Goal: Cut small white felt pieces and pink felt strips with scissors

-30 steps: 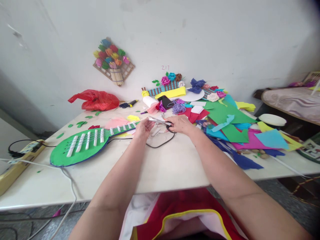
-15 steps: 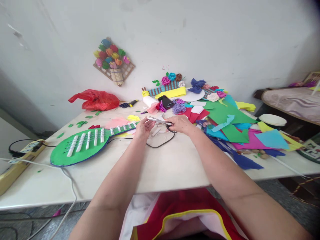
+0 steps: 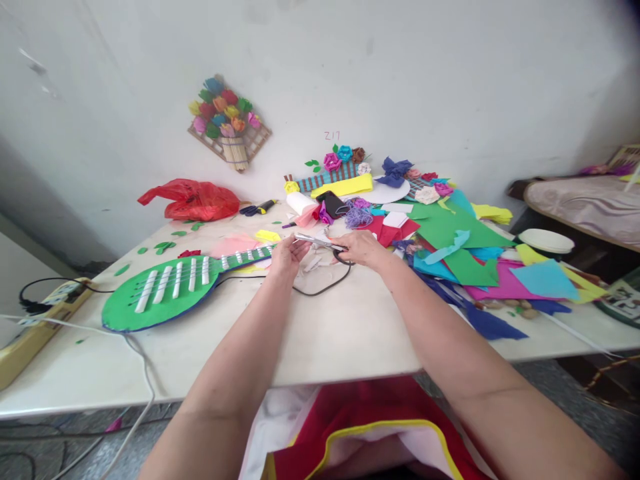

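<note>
My right hand is closed round the dark handles of a pair of scissors, whose metal blades point left. The blades look nearly together. At their tips my left hand is pinched, fingers curled; a small white piece seems to be in it, too small to make out well. Below the hands lie white paper scraps and a black cable. Left of my left hand lies a green paper-covered lute-shaped craft with white strips across its face, its neck reaching toward my left wrist.
A red plastic bag and a second pair of scissors lie at the back. Coloured paper sheets are heaped on the right. A power strip sits at the left edge. Paper flowers lean by the wall beyond a phone.
The scissor blades have come closer together. Both hands have stayed in almost the same place.
</note>
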### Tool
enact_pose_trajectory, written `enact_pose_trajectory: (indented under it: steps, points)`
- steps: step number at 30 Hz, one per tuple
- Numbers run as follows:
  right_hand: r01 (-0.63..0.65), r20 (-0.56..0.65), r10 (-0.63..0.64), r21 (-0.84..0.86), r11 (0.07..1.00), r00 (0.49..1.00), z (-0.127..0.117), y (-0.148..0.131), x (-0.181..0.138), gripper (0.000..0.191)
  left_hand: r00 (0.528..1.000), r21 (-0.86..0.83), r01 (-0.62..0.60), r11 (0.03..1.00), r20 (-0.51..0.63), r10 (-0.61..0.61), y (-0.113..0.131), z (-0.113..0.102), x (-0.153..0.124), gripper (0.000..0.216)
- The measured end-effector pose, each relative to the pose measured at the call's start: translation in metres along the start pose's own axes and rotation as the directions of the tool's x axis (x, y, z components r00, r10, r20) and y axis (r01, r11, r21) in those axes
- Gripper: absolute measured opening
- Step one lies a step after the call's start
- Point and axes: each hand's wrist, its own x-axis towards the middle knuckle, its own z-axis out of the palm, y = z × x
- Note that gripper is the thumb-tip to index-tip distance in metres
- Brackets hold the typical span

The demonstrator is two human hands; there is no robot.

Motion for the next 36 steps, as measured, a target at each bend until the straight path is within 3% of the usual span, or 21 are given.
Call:
enact_pose_trajectory:
  steps: [19, 36]
  points:
    - [-0.005, -0.012, 0.004, -0.021, 1.0, 1.0, -0.0012, -0.0005, -0.0029, 0.044, 0.995, -0.006, 0.048, 0.999, 0.084, -0.047, -0.0008, -0.003, 0.0003, 0.012]
    - [-0.008, -0.01, 0.008, 0.014, 1.0, 1.0, -0.0031, -0.0002, -0.0024, 0.042, 0.995, -0.032, 0.082, 0.996, 0.053, -0.081, 0.0007, -0.003, 0.0025, 0.013]
